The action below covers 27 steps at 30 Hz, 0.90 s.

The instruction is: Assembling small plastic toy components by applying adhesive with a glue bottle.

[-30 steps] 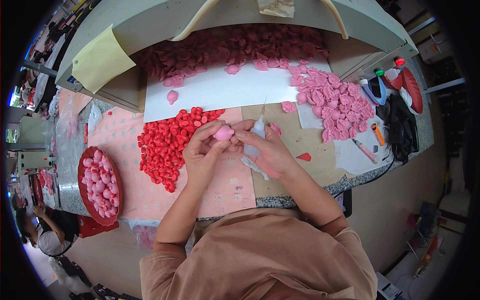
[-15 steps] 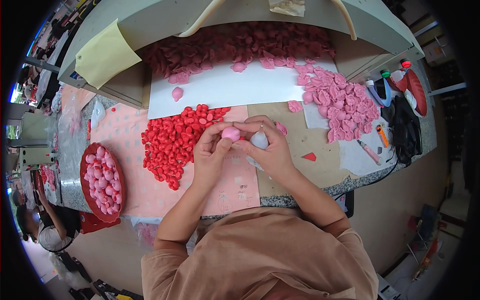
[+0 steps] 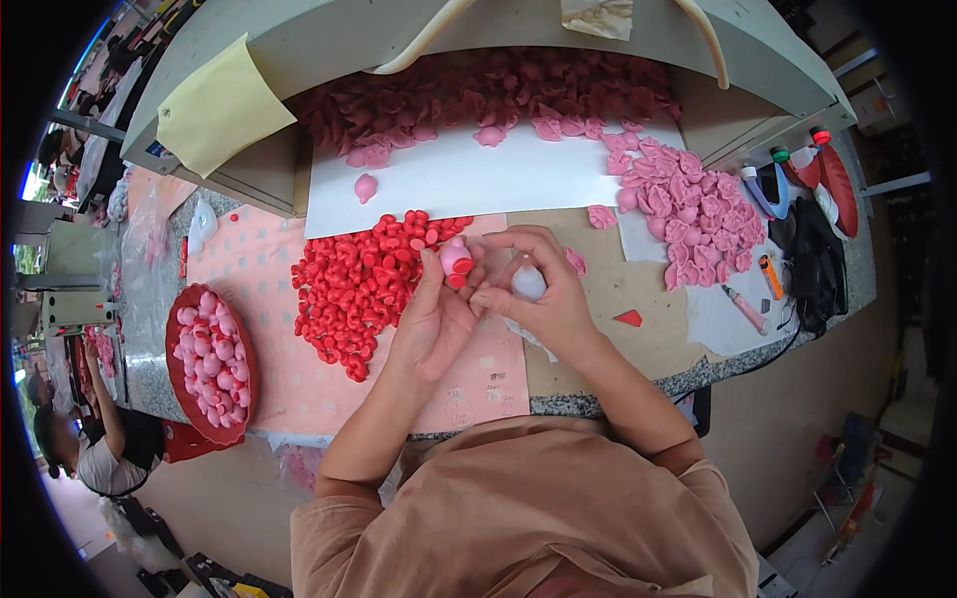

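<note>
Left hand (image 3: 435, 321) grips a smooth, rounded pink piece (image 3: 456, 252) with glossy red knobs between thumb and fingers. Right hand (image 3: 556, 299), just beside, is closed around a translucent bottle (image 3: 528, 285). Lobed red pieces (image 3: 359, 284) lie heaped left of both hands.

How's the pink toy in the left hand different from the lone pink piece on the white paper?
The toy shows red parts; the lone piece shows only pink. The left hand holds the toy, while the lone piece lies on the white paper. Both have pink, rounded bodies.
</note>
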### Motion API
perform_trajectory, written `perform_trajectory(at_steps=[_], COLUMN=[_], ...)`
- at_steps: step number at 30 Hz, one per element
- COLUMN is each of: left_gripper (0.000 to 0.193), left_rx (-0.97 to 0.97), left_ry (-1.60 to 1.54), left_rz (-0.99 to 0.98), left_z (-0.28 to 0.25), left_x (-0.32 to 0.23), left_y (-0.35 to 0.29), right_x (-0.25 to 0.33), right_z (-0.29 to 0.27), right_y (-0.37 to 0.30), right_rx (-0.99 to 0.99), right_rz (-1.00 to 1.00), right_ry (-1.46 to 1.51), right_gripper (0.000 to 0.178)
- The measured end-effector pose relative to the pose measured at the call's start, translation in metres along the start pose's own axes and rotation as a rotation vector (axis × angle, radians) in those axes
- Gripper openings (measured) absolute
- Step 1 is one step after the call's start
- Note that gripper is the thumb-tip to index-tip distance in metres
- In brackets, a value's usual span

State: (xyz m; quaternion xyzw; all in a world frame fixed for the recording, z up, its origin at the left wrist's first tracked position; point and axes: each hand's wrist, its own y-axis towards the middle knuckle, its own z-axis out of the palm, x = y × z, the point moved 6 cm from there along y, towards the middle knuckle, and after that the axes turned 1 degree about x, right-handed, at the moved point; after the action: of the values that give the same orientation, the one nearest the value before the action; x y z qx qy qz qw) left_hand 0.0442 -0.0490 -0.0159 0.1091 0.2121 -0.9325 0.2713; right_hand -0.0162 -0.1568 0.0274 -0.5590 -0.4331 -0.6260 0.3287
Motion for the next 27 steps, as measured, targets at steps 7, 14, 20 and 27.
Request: perform_trajectory(at_steps=[7,14,20,27], left_gripper=[0.031,0.031,0.029,0.025], left_rx=[0.157,0.122,0.170,0.239], left_ry=[-0.011,0.152,0.327,0.244], left_rz=[-0.055,-0.015,0.049,0.029], left_z=[-0.003,0.007,-0.001,-0.005], left_x=[0.001,0.004,0.004,0.013], left_y=[0.000,-0.004,-0.002,-0.003], right_x=[0.004,0.008,0.013,0.015], right_z=[0.007,-0.002,-0.004,-0.006], right_y=[-0.001,-0.002,0.001,-0.004], right_rx=[-0.004,-0.039,0.046,0.037], right_rz=[-0.058,-0.115,-0.180,-0.247], right_ry=[-0.182,-0.255,-0.229,-0.300], right_gripper=[0.049,0.040,0.038,0.036])
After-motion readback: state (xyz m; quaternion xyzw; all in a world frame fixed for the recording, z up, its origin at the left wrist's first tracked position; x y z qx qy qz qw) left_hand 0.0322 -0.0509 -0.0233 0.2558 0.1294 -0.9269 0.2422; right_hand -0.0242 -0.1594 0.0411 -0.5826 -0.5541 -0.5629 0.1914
